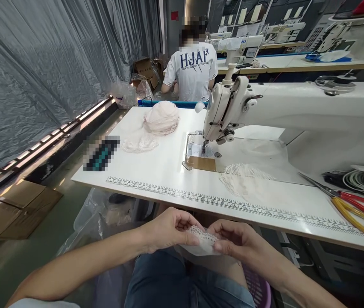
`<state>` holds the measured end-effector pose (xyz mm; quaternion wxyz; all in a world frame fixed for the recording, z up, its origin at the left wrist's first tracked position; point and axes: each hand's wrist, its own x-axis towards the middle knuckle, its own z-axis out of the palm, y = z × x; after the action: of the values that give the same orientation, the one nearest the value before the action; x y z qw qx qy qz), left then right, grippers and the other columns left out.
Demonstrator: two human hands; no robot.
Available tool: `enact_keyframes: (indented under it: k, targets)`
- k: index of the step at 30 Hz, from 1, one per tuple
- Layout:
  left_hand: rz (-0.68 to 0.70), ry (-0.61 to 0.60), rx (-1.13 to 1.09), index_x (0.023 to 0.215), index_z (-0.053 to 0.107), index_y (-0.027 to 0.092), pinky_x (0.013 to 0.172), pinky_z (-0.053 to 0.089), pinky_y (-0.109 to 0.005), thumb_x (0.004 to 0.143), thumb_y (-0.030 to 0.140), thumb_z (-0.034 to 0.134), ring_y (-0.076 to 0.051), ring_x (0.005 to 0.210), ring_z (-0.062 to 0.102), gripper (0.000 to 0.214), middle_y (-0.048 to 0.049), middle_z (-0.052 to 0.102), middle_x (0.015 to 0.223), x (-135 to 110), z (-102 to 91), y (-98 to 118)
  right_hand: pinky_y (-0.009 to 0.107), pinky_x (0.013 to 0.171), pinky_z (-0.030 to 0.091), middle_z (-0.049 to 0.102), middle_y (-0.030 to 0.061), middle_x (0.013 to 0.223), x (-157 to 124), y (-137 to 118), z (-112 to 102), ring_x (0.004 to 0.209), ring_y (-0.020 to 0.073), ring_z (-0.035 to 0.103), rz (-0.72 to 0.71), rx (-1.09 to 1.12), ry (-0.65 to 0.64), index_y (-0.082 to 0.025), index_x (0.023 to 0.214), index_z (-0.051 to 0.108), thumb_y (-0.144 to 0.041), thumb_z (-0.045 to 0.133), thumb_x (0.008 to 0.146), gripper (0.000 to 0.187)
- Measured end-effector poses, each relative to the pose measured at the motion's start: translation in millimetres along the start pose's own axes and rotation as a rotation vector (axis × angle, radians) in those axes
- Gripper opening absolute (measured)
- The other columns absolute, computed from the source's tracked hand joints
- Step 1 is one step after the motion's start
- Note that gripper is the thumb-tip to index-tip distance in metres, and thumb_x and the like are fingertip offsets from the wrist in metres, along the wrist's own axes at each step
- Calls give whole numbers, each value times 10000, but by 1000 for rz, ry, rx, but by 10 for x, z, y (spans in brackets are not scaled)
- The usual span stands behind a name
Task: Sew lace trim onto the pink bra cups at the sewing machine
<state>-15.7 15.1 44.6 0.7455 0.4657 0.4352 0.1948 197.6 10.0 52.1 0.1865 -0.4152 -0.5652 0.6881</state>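
Observation:
Over my lap, just below the table's front edge, both hands pinch a piece of white lace-edged fabric. My left hand grips its left end between thumb and fingers. My right hand has the other end, also pinched. A scalloped, holed border runs along the upper side of the fabric between them. On the table above my right hand lies a pale bundle of lace pieces. The sewing machine stands behind it, its needle area over a metal plate.
A stack of pale pink lace pieces and a flat lace piece lie at the table's back left. Scissors with red and yellow handles rest at the right. A co-worker sits ahead. A purple basket stands below.

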Motion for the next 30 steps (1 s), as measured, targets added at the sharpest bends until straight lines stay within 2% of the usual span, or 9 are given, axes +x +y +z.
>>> enact_keyframes:
  k: [8,14,18,21,27,30]
  targets:
    - [-9,-20,25,797,683,95,664,420,-234,631,293,771,-101,666,527,273,-22,624,728,-12,-71,-53,229,552,313,498,-38,586,80,93,87,586,110,405,115,119,-56,-156,654,643,-419,765,668,290]
    - [-92,-136,-11,835,687,122,639,400,-228,496,325,848,-98,653,490,427,22,565,691,13,-145,-142,237,577,321,498,-32,630,112,213,1,627,126,425,113,59,-61,-169,667,631,-425,720,717,276]
    - [-18,-59,35,712,692,113,584,370,-208,514,322,838,-80,632,453,323,17,539,720,64,-165,-190,245,623,347,531,-23,673,138,255,-46,678,142,455,119,38,-68,-177,686,631,-409,693,750,249]
    - [14,-59,-3,757,708,110,645,414,-228,570,300,811,-109,705,506,286,-19,585,806,82,-190,-202,249,634,352,534,-20,671,155,250,-55,686,149,460,140,29,-75,-178,685,633,-401,687,754,240]
    - [-25,-77,-89,877,706,105,699,415,-235,576,288,818,-106,703,527,370,-17,627,754,78,-169,-194,236,592,330,517,-29,633,202,272,-61,632,127,441,131,47,-82,-164,682,627,-398,704,745,254]
    - [-48,-7,-117,802,712,86,655,399,-222,573,341,816,-91,646,508,358,-12,620,691,107,-114,-211,238,582,332,541,-16,650,213,277,-59,637,132,457,137,27,-74,-153,707,642,-410,699,752,267]
